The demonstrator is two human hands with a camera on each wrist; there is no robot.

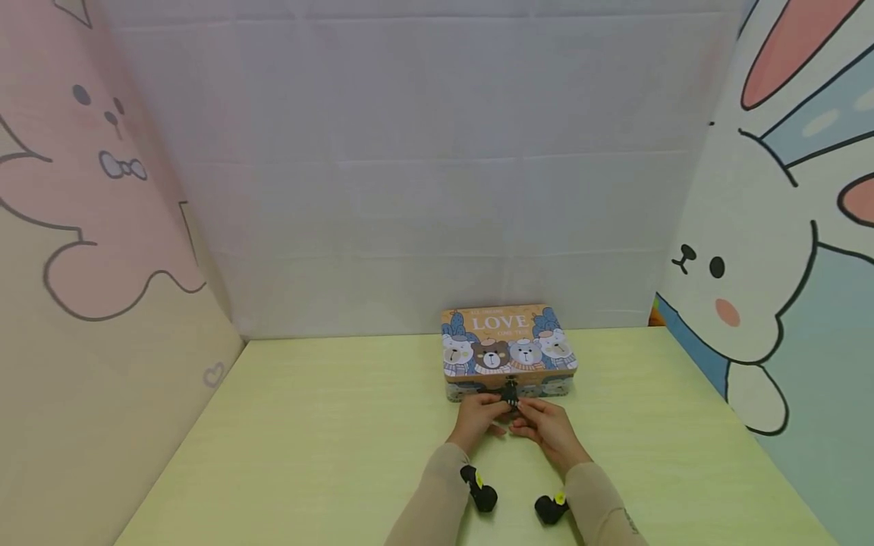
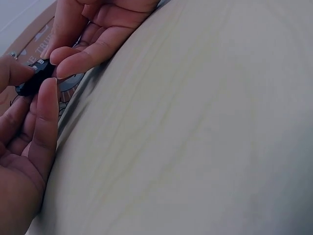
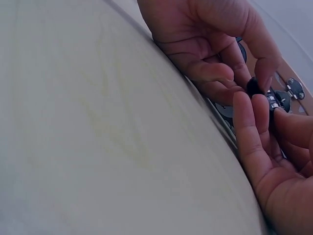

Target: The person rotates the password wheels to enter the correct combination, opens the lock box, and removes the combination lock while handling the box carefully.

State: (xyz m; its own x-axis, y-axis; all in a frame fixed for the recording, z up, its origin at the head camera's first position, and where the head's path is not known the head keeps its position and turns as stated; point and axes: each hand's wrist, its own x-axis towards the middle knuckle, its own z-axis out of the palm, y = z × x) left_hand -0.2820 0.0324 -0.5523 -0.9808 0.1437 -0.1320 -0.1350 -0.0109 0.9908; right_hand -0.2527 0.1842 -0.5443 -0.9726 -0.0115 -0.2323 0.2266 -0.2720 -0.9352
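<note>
A small black combination padlock (image 1: pixel 510 395) hangs at the front clasp of a tin box (image 1: pixel 501 322) printed with bears and the word LOVE. Pale number dials show on the padlock (image 3: pixel 272 100) in the right wrist view. My left hand (image 1: pixel 476 422) pinches it from the left with thumb and fingers. From the other side my right hand (image 1: pixel 551 431) grips it too, its thumb near the dials. A dark metal clasp (image 3: pixel 295 89) is fixed to the box's edge just beyond the lock. Fingers hide part of the padlock, and its shackle cannot be made out.
The box stands on a pale yellow-green table (image 1: pixel 328 447), close to the white back curtain (image 1: pixel 423 189). Printed cloth panels flank the table, a pink one (image 1: pixel 89 250) on the left and a rabbit one (image 1: pixel 765 227) on the right. Black wrist devices (image 1: pixel 483 497) sit at both sleeves.
</note>
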